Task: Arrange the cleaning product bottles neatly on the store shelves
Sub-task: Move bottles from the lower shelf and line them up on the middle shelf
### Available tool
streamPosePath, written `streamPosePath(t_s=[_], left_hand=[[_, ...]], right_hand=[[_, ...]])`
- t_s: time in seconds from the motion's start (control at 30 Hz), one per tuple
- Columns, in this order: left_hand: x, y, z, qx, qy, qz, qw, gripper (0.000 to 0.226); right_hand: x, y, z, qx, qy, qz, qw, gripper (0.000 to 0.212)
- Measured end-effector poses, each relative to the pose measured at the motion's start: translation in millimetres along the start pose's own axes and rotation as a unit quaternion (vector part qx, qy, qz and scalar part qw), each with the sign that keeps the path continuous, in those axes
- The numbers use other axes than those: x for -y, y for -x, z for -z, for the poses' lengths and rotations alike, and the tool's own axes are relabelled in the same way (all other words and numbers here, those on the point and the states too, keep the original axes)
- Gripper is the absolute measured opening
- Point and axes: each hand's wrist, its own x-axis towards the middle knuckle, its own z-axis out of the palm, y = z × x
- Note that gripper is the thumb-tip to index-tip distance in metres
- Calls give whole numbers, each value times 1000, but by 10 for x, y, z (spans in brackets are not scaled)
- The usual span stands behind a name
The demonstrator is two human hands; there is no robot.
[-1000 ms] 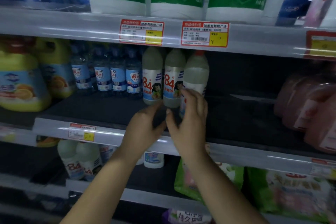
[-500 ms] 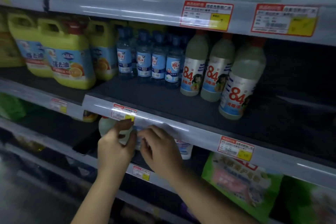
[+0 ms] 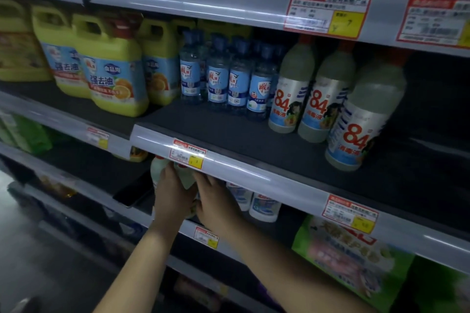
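Note:
Three white "84" disinfectant bottles point(image 3: 326, 99) with red caps stand on the middle shelf point(image 3: 229, 132), the rightmost one point(image 3: 361, 122) further forward. Both hands reach onto the shelf below, under the shelf rail point(image 3: 254, 178). My left hand point(image 3: 173, 193) grips a pale red-capped bottle point(image 3: 187, 178) there, with another pale bottle point(image 3: 156, 173) just to its left. My right hand point(image 3: 216, 201) lies against the same bottle from the right; its fingertips are hidden by the bottle and the rail.
Small blue-labelled bottles point(image 3: 218, 79) and yellow jugs point(image 3: 114, 71) fill the middle shelf's left part. To the right of the "84" bottles it is dark and bare. White bottles point(image 3: 264, 208) stand on the lower shelf, right of my hands. Green bags point(image 3: 351, 256) lie below right.
My hands left the "84" bottle on the middle shelf, dropped below the rail and closed in on a pale bottle on the lower shelf. The view swung left and down.

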Motion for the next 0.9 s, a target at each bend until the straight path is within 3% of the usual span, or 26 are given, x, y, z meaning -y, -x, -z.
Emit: streamPosePath(t_s=[0.07,0.2,0.33,0.6,0.9], left_hand=[[-16,-67,-93,6,-35,25,999,46],[-16,-159,-217,-6,-82,43,996,66],[43,-186,-270,-21,-118,33,992,70],[64,-34,-316,4,-51,39,998,74],[161,91,-260,38,-26,39,998,86]], right_hand=[[-27,-19,23,18,3,-21,1000,78],[-110,-2,66,53,-13,-58,997,73],[-224,-6,53,51,-19,-67,996,64],[-332,-7,169,80,3,-89,993,45],[-365,5,-55,96,-33,-110,989,67]])
